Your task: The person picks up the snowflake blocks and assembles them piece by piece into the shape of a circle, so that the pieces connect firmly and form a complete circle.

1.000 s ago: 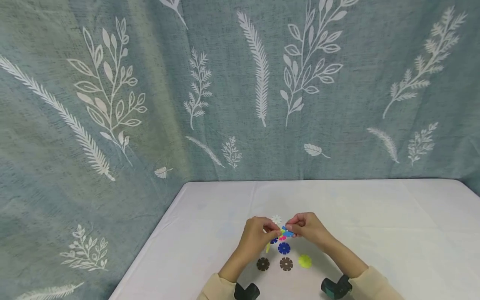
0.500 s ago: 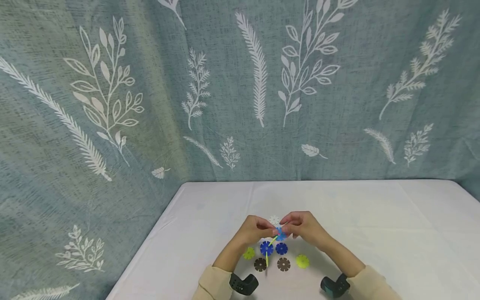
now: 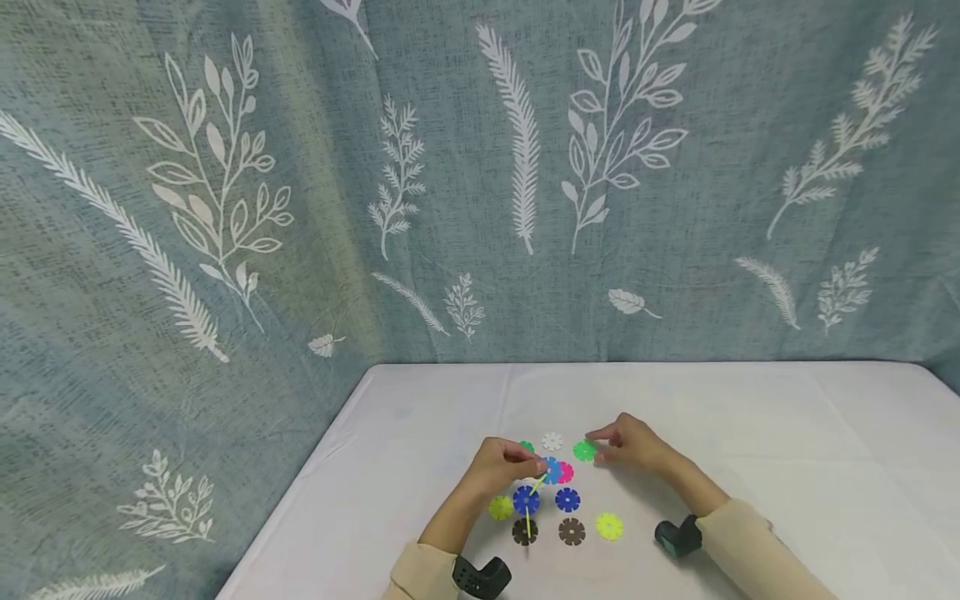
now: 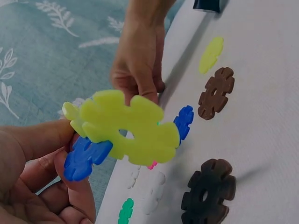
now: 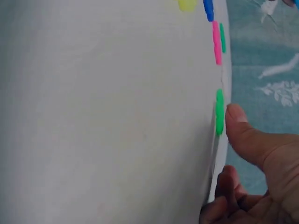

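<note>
In the head view my left hand (image 3: 506,468) pinches a chain of linked flower-shaped discs above the table. Its light blue disc (image 3: 553,471) is at the fingertips, and a dark blue disc (image 3: 527,501) hangs lower, with yellow discs set edge-on between and below. Close up in the left wrist view, a yellow disc (image 4: 105,116) and a blue disc (image 4: 86,158) of this chain show beside my thumb. My right hand (image 3: 633,442) is over a green disc (image 3: 584,451), with index finger and thumb spread near its edge. Whether they touch it, I cannot tell.
Loose notched discs lie on the white table (image 3: 787,500): two brown discs (image 3: 572,532), a yellow disc (image 3: 610,526), a dark blue disc (image 3: 567,500), a pink disc (image 3: 566,472), a white disc (image 3: 552,442) and others. A patterned curtain (image 3: 450,208) hangs behind.
My right hand has let go of the linked discs and moved right to the green disc. My left hand still holds the chain, shifted slightly left.
</note>
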`<state>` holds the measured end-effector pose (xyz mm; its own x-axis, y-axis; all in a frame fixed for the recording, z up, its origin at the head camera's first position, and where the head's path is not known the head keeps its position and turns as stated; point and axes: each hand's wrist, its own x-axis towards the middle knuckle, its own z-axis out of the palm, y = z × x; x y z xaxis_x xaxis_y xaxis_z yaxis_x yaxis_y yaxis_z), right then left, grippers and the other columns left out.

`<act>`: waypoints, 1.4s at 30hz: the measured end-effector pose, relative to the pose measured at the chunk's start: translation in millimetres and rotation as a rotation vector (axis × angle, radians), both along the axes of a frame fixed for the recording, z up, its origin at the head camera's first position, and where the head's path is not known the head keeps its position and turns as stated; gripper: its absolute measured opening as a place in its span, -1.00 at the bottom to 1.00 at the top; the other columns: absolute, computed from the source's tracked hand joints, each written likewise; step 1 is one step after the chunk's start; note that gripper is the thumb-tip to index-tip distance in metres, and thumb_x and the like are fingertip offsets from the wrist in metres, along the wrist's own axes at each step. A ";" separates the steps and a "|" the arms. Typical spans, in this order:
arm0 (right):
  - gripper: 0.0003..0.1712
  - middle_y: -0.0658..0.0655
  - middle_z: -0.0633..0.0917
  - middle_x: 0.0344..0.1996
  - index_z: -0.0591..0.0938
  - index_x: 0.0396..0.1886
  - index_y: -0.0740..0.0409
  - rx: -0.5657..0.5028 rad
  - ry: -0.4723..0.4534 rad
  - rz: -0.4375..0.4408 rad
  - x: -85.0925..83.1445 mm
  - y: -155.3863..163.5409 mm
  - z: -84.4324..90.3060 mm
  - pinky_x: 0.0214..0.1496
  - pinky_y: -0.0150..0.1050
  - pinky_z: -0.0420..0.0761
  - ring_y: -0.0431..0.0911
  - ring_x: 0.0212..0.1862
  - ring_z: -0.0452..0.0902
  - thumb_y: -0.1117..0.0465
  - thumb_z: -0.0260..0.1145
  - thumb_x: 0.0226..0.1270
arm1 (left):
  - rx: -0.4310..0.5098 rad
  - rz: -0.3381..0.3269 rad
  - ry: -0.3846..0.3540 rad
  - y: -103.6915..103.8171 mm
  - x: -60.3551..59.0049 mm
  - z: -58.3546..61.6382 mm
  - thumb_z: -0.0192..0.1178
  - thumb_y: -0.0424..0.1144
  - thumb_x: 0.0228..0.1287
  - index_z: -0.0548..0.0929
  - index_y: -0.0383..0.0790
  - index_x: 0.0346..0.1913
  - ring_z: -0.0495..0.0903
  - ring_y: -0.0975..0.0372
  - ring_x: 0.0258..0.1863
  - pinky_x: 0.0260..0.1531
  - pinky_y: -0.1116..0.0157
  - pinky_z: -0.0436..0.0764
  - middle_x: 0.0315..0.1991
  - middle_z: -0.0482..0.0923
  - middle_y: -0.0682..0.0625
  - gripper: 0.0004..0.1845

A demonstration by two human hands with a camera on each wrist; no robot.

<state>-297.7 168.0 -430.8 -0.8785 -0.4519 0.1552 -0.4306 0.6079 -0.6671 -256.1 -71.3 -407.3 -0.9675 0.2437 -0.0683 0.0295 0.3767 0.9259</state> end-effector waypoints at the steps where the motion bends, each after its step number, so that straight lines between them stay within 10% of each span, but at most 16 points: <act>1: -0.65 -0.04 0.32 -0.70 0.65 -0.12 0.33 0.006 0.004 -0.009 -1.2 -1.4 -0.9 -0.44 -0.43 0.20 -0.25 -0.51 0.14 0.34 0.36 0.03 | 0.001 -0.002 0.000 0.0 0.5 -0.5 0.31 -0.27 0.08 0.66 -0.39 -0.39 0.53 0.29 -0.42 -0.33 0.36 0.48 -0.45 0.64 0.03 -0.81; 9: -0.76 0.07 0.56 -0.44 0.71 -0.30 0.26 0.040 -0.017 -0.115 -2.5 -10.2 -2.4 -0.27 -0.28 0.41 -0.15 -0.33 0.39 0.37 0.40 -0.06 | 0.030 0.010 0.000 0.3 3.6 -0.1 0.31 -0.29 0.06 0.67 -0.43 -0.36 0.53 0.31 -0.44 -0.34 0.37 0.46 -0.45 0.67 -0.01 -0.79; 23: -0.90 -0.05 0.58 -0.58 0.57 -0.50 0.12 -0.133 0.082 0.086 18.6 -7.8 9.2 -0.46 -0.42 0.44 -0.34 -0.51 0.36 0.29 0.36 0.08 | 0.038 0.051 0.009 4.9 1.3 3.8 0.27 -0.24 0.08 0.66 -0.40 -0.37 0.53 0.27 -0.36 -0.28 0.30 0.48 -0.40 0.69 -0.10 -0.78; 42: -0.83 0.00 0.64 -0.58 0.55 -0.60 0.14 -0.254 0.248 0.020 40.6 -29.0 15.8 -0.44 -0.41 0.53 -0.36 -0.51 0.43 0.42 0.35 0.04 | 0.103 0.092 0.022 11.3 6.8 7.1 0.27 -0.29 0.08 0.65 -0.48 -0.37 0.58 0.30 -0.42 -0.30 0.33 0.51 -0.37 0.69 -0.16 -0.77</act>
<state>-257.1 139.0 -415.0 -0.7911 -0.3886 0.4723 -0.6088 0.4255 -0.6696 -249.3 -60.0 -400.2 -0.9870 0.1588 -0.0256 0.0205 0.2819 0.9592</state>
